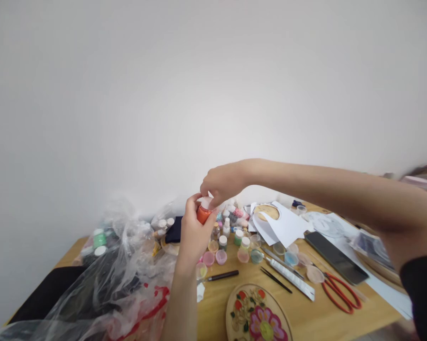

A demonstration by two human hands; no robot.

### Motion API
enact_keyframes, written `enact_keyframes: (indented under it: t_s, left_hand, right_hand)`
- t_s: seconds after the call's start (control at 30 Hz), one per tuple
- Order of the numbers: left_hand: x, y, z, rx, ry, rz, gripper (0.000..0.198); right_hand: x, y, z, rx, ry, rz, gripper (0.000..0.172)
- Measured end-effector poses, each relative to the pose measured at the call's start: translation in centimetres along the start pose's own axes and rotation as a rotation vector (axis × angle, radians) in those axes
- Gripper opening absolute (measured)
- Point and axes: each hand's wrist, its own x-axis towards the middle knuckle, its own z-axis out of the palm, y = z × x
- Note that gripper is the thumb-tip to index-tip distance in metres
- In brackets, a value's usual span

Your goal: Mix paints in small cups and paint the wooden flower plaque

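My left hand (194,221) is wrapped round a small jar of orange-red paint (203,215), held up above the back of the table. From above, my right hand (218,183) grips the jar's whitish lid (207,202) between bent fingers. Whether the lid is loose or still seated on the jar I cannot tell. Nearer to me on the table lies a round wooden plaque (258,315) painted with a pink flower and red blooms. A slim dark-handled tool (223,275) and black tweezers (276,280) lie just beyond it.
Several small cups of colour (221,257) and white-capped jars (245,243) crowd the middle. To the right are a white tube (290,278), red-handled scissors (341,292), a phone (336,256) and cut paper (288,223). Crumpled clear plastic (123,265) covers the left side.
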Motion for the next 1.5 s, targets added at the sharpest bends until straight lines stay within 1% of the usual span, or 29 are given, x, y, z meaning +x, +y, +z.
enact_keyframes:
  t_s: [0.07, 0.13, 0.2, 0.27, 0.33, 0.43, 0.47, 0.57, 0.7, 0.73, 0.83, 0.93, 1.03, 1.13, 1.23, 1.33, 1.43, 1.5]
  left_hand:
    - [-0.02, -0.05, -0.05, -0.002, -0.009, -0.005, 0.044]
    - [-0.03, -0.06, -0.08, -0.005, -0.015, -0.005, 0.045]
    - [-0.01, 0.00, -0.10, -0.013, -0.017, 0.001, 0.046]
    - [0.02, 0.10, -0.12, -0.024, -0.014, 0.000, 0.048]
    - [0.08, 0.16, -0.16, -0.042, -0.009, -0.008, 0.048]
    - [0.21, 0.07, -0.28, -0.058, -0.003, -0.004, 0.048]
    - [0.24, 0.01, -0.32, -0.051, 0.001, 0.000, 0.047]
    - [0.24, -0.15, -0.42, -0.019, 0.010, 0.004, 0.047]
    - [0.13, -0.08, -0.39, -0.039, -0.005, -0.004, 0.048]
    - [0.12, -0.05, -0.36, -0.047, -0.006, -0.003, 0.049]
    - [0.16, 0.05, -0.29, -0.060, 0.000, -0.002, 0.052]
    - [0.20, 0.14, -0.26, -0.056, 0.007, -0.001, 0.054]
    - [0.17, 0.20, -0.26, -0.058, -0.004, -0.005, 0.053]
    - [0.13, 0.13, -0.26, -0.080, -0.008, -0.005, 0.053]
    - [0.12, 0.00, -0.25, -0.088, -0.003, 0.006, 0.054]
    - [0.13, 0.00, -0.21, -0.087, -0.012, 0.001, 0.052]
    - [0.12, 0.13, -0.17, -0.082, -0.018, 0.001, 0.048]
    - [0.11, 0.17, -0.17, -0.067, -0.016, 0.002, 0.047]
  right_hand:
    - [0.08, 0.18, 0.00, 0.045, -0.041, 0.056, 0.042]
    - [0.08, 0.30, -0.01, 0.055, -0.050, 0.090, 0.049]
    - [0.01, 0.37, -0.01, 0.046, -0.036, 0.081, 0.049]
    - [-0.13, 0.35, 0.01, 0.023, -0.020, 0.057, 0.053]
    - [-0.30, 0.24, 0.03, -0.003, -0.003, 0.045, 0.051]
    - [-0.46, -0.01, -0.01, -0.015, 0.008, 0.064, 0.038]
    - [-0.47, -0.06, -0.03, -0.009, -0.004, 0.081, 0.037]
    - [-0.38, -0.05, -0.06, 0.010, -0.029, 0.114, 0.051]
    - [-0.22, 0.12, -0.03, -0.005, 0.009, 0.066, 0.054]
    - [-0.20, 0.12, -0.02, -0.007, 0.010, 0.052, 0.052]
    - [-0.16, 0.03, -0.07, -0.001, -0.021, 0.053, 0.039]
    - [-0.15, -0.05, -0.11, 0.009, -0.051, 0.085, 0.045]
    - [-0.18, -0.02, -0.08, 0.022, -0.024, 0.066, 0.047]
    - [-0.24, 0.04, -0.06, 0.018, -0.030, 0.056, 0.041]
    - [-0.24, 0.18, -0.01, 0.027, -0.044, 0.086, 0.045]
    - [-0.18, 0.35, 0.09, 0.052, -0.031, 0.047, 0.048]
    - [-0.15, 0.29, 0.13, 0.035, -0.038, 0.023, 0.040]
    - [-0.17, 0.17, 0.10, 0.032, -0.046, 0.036, 0.044]
